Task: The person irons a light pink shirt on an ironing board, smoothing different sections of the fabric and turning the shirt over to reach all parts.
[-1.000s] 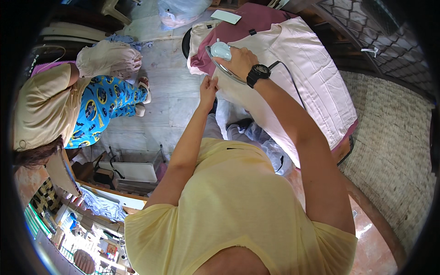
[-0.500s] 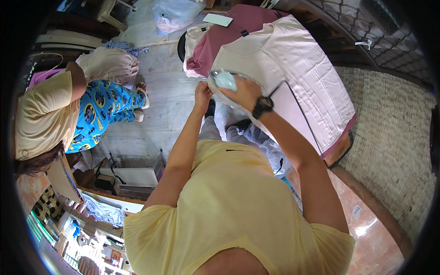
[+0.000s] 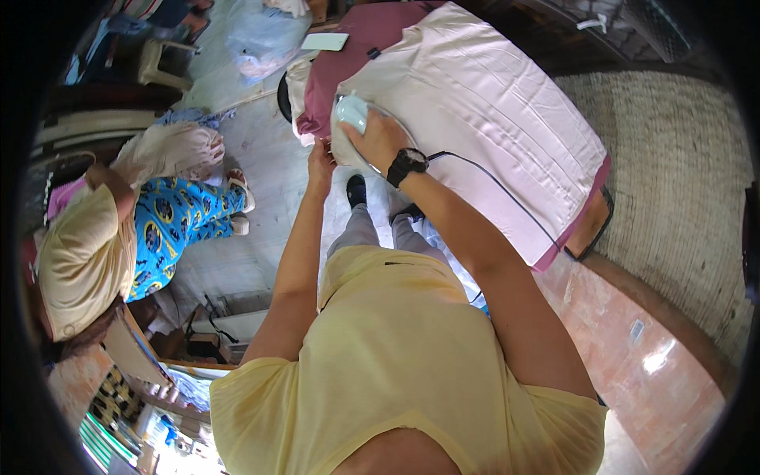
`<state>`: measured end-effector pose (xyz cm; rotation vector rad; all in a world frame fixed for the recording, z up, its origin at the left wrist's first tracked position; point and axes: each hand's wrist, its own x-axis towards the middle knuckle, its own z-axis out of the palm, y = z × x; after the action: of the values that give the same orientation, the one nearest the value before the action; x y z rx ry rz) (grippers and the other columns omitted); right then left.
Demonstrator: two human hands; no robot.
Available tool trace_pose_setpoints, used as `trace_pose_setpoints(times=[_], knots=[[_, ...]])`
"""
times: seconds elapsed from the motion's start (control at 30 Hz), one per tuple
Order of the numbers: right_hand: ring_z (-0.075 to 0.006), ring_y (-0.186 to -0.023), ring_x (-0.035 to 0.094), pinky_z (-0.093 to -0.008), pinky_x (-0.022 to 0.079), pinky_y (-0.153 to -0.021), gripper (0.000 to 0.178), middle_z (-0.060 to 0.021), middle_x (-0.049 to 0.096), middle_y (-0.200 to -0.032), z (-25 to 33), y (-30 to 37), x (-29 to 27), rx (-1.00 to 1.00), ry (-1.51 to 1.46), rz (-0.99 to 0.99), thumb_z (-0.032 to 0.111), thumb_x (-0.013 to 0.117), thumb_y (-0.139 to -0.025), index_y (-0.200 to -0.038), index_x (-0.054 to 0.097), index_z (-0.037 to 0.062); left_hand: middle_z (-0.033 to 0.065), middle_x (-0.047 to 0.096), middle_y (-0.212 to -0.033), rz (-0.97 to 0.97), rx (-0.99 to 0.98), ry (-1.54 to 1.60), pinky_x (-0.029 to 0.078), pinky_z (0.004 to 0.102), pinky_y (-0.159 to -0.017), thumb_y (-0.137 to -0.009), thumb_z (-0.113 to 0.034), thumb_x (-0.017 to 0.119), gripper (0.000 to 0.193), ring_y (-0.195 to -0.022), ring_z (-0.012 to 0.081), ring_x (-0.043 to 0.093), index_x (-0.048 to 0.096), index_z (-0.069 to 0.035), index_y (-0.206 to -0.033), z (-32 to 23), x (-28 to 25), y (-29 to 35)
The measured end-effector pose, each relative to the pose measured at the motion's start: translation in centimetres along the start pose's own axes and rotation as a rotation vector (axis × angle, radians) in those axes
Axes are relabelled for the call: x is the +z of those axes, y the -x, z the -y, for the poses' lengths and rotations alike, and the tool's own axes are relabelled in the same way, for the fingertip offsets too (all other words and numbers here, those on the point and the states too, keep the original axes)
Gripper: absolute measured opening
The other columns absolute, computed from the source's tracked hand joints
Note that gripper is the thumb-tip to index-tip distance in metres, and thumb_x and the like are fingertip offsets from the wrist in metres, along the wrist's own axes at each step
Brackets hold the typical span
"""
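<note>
A pale cream garment (image 3: 483, 103) lies spread over an ironing board with a maroon cover (image 3: 348, 36). My right hand (image 3: 378, 141) is wrapped round the handle of a pale green iron (image 3: 351, 112), which rests on the garment near its left edge. The iron's black cord (image 3: 491, 180) runs back across the cloth to the lower right. At the near left edge, my left hand (image 3: 320, 162) has its fingers closed on the garment's border, and the iron is close beside it. The fingertips are partly hidden by the cloth.
A pale flat rectangular object (image 3: 325, 41) lies on the board's far left. Beyond is a clear plastic bag (image 3: 265, 39). At left, a person in patterned blue trousers (image 3: 178, 229) is near piled cream cloth (image 3: 178, 150). A woven mat (image 3: 665, 182) covers the floor at right.
The iron in my right hand has moved left and slightly up in the picture, now lying flatter on the garment. My left hand has shifted left with it. The whole view has shifted too.
</note>
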<state>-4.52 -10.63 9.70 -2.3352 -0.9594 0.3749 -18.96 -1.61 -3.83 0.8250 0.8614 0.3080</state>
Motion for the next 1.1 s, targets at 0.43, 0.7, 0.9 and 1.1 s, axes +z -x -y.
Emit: trace_pose_setpoints(times=[0.43, 0.7, 0.9, 1.1], knots=[[-0.0380, -0.075, 0.069, -0.0474, 0.055, -0.071, 0.061, -0.0191, 0.070, -0.081, -7.5, 11.6, -7.7, -0.051, 0.012, 0.183, 0.061, 0.068, -0.079, -0.098, 0.069, 0.0031, -0.0055, 0.046, -0.069, -0.165, 0.469, -0.434, 0.033, 0.0235, -0.057, -0.100, -0.027, 0.060, 0.029, -0.064, 0.0051, 0.038, 0.058, -0.006, -0.079, -0.1, 0.6, 0.0], [-0.0363, -0.081, 0.070, -0.0458, 0.056, -0.073, 0.062, -0.0199, 0.070, -0.087, 0.3, 3.8, -2.7, -0.111, 0.119, 0.304, 0.060, 0.067, -0.080, -0.099, 0.068, 0.0013, 0.0053, 0.061, -0.089, -0.254, 0.177, -0.239, 0.047, 0.0278, -0.066, -0.106, -0.032, 0.042, 0.029, -0.072, 0.0124, 0.056, 0.052, -0.005, -0.104, 1.2, -1.0, -0.5], [-0.0350, -0.082, 0.070, -0.0456, 0.056, -0.072, 0.062, -0.0199, 0.071, -0.088, 0.3, 3.9, -1.6, -0.113, 0.094, 0.252, 0.061, 0.067, -0.079, -0.097, 0.068, 0.0023, 0.0071, 0.061, -0.096, -0.237, 0.101, -0.112, 0.050, 0.0301, -0.067, -0.106, -0.036, 0.039, 0.034, -0.076, 0.0149, 0.058, 0.051, -0.005, -0.113, 1.9, -0.6, 0.1], [-0.0355, -0.076, 0.070, -0.0451, 0.056, -0.069, 0.063, -0.0185, 0.071, -0.082, 0.2, 4.3, -2.7, -0.060, 0.176, 0.223, 0.065, 0.068, -0.076, -0.096, 0.071, 0.0048, 0.0019, 0.063, -0.091, -0.112, 0.101, -0.132, 0.048, 0.0259, -0.066, -0.103, -0.043, 0.047, 0.039, -0.074, 0.0098, 0.056, 0.060, -0.007, -0.106, 1.5, -2.2, -1.1]])
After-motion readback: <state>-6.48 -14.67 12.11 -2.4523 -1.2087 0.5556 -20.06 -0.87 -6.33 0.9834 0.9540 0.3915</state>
